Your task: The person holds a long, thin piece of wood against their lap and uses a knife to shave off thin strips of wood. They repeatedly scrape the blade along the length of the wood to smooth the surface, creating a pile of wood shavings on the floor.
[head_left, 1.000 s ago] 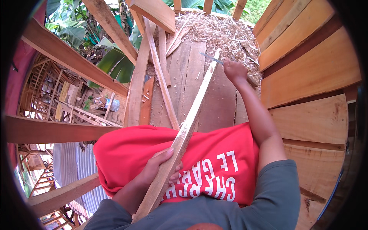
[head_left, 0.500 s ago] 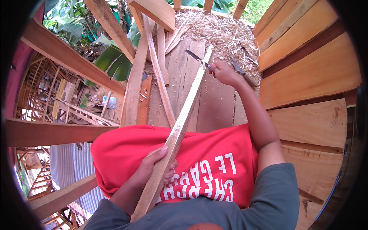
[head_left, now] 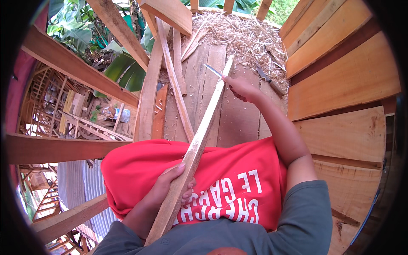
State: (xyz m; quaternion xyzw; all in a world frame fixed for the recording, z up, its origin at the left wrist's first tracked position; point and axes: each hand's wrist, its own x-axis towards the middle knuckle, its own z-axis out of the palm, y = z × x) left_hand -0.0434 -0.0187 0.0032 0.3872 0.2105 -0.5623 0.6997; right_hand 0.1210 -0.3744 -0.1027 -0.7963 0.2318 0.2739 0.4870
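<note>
A long wooden strip (head_left: 199, 138) slants across my lap, its upper faces pale and freshly shaved toward the far end. My left hand (head_left: 172, 180) is wrapped round its near part, over a red cloth (head_left: 246, 165) with white lettering. Farther out, my right hand (head_left: 239, 88) grips a knife (head_left: 212, 70), its handle hidden in my fist. The blade lies across the strip near its far end, pointing up and left.
Curly wood shavings (head_left: 246, 34) heap on the plank floor (head_left: 240, 110) at the far end. A second knife (head_left: 265, 76) lies at their right edge. Board walling (head_left: 344, 85) rises on the right; rails (head_left: 76, 63) and gaps are on the left. Loose wooden strips (head_left: 174, 80) lean left of centre.
My right hand and the knife have shifted slightly left and nearer along the strip. The curl of shaving by the blade no longer shows. My left hand stays put.
</note>
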